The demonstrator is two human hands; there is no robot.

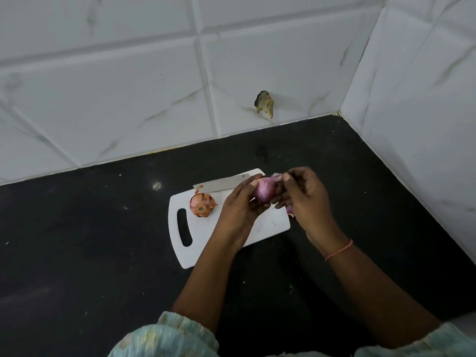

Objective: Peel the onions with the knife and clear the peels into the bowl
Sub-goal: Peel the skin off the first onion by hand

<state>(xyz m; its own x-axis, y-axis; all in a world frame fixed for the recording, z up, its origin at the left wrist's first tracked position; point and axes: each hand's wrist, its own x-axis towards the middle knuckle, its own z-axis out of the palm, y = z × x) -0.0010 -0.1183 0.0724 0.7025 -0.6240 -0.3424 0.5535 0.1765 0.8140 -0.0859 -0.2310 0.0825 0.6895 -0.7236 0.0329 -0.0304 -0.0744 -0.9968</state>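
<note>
My left hand (pixel 238 206) grips a purple, partly peeled onion (pixel 264 190) above the white cutting board (pixel 206 243). My right hand (pixel 306 199) pinches a strip of peel (pixel 277 176) at the onion's top, and more peel (pixel 290 210) shows under its palm. A second onion (pixel 202 204), still in its brown skin, sits on the board's left part by the handle slot. The knife (pixel 221 183) lies flat along the board's far edge, its handle hidden behind my hands. No bowl is in view.
The board lies on a black countertop (pixel 90 228) in a corner of white tiled walls (pixel 128 86). A chipped hole (pixel 264 104) marks the back wall just above the counter. Small crumbs dot the counter.
</note>
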